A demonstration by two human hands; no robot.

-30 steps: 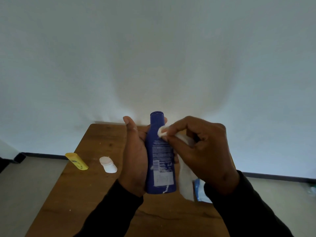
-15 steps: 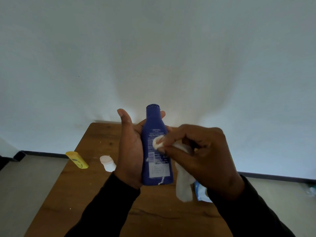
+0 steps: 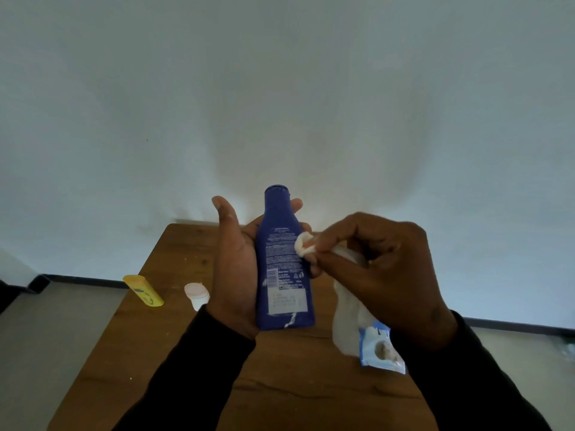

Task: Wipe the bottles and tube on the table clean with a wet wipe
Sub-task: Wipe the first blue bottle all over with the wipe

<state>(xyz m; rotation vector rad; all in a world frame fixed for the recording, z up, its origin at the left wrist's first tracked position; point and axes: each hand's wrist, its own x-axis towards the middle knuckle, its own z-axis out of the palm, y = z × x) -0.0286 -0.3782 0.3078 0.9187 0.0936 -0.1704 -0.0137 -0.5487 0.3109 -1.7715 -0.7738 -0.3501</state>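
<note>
A tall dark blue plastic bottle (image 3: pixel 284 262) with a printed back label is held up over the brown wooden table (image 3: pixel 280 384), cap end pointing away. It is cradled by the left hand (image 3: pixel 236 269), with the thumb up along one side and the fingers curled round behind it. A white wet wipe (image 3: pixel 306 250) is pinched in the fingertips of the right hand (image 3: pixel 385 275), and a small folded pad of it is pressed on the bottle's right edge, near the label. The rest of the wipe hangs down loose.

To do this step well, the bottle should be held firm so it is not pushed out of the palm. Long strokes from neck to base would be best, and the bottle should be turned a little after each one.

A yellow plastic bottle (image 3: pixel 143 290) and a small white tube with a pale pink cap (image 3: pixel 196 294) lie on the table, well apart from the hands. A light blue wipe packet (image 3: pixel 381 353) lies near the right wrist.
</note>
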